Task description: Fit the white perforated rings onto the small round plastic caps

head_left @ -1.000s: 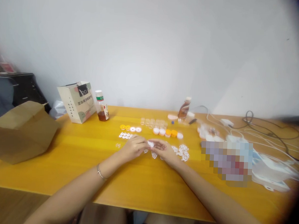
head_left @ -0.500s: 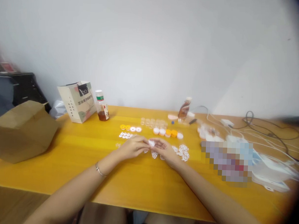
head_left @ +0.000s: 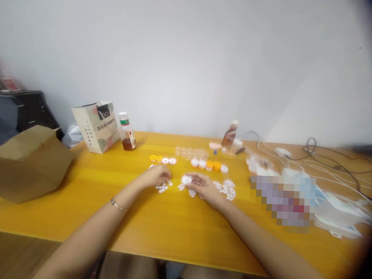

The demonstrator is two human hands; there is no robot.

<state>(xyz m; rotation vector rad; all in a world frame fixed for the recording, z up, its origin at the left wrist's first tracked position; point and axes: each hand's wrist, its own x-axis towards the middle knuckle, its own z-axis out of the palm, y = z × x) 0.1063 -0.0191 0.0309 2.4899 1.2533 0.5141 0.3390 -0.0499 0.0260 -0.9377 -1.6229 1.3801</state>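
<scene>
A round white cap (head_left: 186, 180) with a ring on its face is pinched between the thumb and fingers of my right hand (head_left: 204, 186), just above the table. To the left, my left hand (head_left: 156, 176) is lowered over the small white pieces, its fingers bent together and pointing down; whatever is at its fingertips is hidden. Small white discs (head_left: 162, 188) lie scattered just in front of that hand. White lattice-patterned pieces (head_left: 192, 193) are below my right hand, with a pile of more lattice pieces (head_left: 229, 189) to its right.
Beyond my hands are yellow caps (head_left: 153, 158), white caps (head_left: 172, 161), orange-topped caps (head_left: 216, 166) and clear small jars (head_left: 189, 153). Two bottles (head_left: 128, 133) (head_left: 229, 135) stand at the back. Paper bags (head_left: 95, 129) (head_left: 27, 165) are left; cables (head_left: 336, 162) and plastic packaging (head_left: 336, 216) right.
My left hand has let go of the white cap and moved left over the small white pieces. The cap stays in my right hand, now turned with its ringed face showing.
</scene>
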